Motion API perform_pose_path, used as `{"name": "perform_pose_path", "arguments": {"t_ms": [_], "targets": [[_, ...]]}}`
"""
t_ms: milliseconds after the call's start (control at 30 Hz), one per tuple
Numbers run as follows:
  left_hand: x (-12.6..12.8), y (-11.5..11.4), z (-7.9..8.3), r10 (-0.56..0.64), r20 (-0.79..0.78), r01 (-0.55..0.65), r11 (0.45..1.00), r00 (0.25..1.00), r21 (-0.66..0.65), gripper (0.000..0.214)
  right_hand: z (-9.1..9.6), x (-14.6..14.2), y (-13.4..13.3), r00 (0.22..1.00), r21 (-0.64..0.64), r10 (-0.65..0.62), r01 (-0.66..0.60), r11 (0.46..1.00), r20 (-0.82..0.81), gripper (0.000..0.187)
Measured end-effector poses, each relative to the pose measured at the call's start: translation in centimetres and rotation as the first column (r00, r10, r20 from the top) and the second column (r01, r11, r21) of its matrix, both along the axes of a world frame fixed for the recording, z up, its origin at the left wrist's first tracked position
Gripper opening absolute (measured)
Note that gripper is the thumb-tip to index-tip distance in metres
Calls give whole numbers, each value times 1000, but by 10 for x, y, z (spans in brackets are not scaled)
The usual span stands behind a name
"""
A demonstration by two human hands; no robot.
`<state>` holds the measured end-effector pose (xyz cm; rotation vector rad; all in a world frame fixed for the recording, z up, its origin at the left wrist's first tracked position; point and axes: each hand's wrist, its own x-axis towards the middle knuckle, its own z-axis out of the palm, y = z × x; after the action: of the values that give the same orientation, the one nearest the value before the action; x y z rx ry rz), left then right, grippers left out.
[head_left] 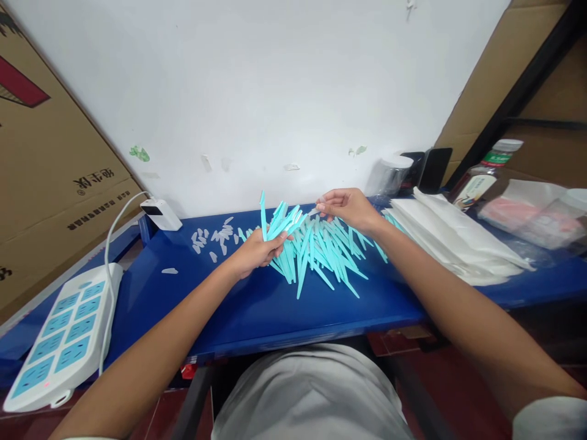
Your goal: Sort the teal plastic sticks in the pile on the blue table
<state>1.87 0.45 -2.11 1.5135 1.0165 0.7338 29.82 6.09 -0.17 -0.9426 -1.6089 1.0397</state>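
A pale grey cloth garment (312, 391) fills six o'clock. At centre, the left hand (259, 252) curls its fingers round slim turquoise plastic sticks (279, 225), probably light, stiff, slick, best gripped mid-shaft; towards three o'clock the right hand (345, 209) pinches a small translucent plastic sliver (313, 212).

The cardboard box (55, 140) carries two lines of upside-down black Chinese characters (94, 179), with a ® sign (81, 192) by the larger line; their wording is unclear. Lettering on the bottle (481, 177) is too small to read.
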Motion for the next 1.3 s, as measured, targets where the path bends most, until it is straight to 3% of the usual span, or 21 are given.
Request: {"name": "perform_pose_path", "arguments": {"t_ms": [433, 767, 967, 1100, 1200, 1300], "targets": [[3, -1, -1, -31, -81, 38, 996, 996, 85, 53, 1, -5, -4, 1000, -79, -10, 11, 997, 22, 47], [5, 0, -6, 55, -186, 11, 942, 981, 334, 50, -14, -32, -14, 989, -204, 25, -55, 977, -149, 46], [8, -1, -7, 51, -139, -15, 968, 989, 250, 51, -13, -31, -14, 990, -195, 28, -55, 979, -138, 48], [9, -1, -5, 65, -133, -38, 981, 989, 192, 55, -9, -22, -9, 998, -98, -5, -1, 995, -63, 55], [8, -2, -3, 59, -138, -34, 984, 989, 176, 56, -4, -11, -5, 993, 4, -65, 65, 998, 101, 58], [6, -3, -2, 61, -138, -38, 986, 989, 165, 55, 1, 1, -4, 974, 33, -35, 28, 999, 223, 59]]}}
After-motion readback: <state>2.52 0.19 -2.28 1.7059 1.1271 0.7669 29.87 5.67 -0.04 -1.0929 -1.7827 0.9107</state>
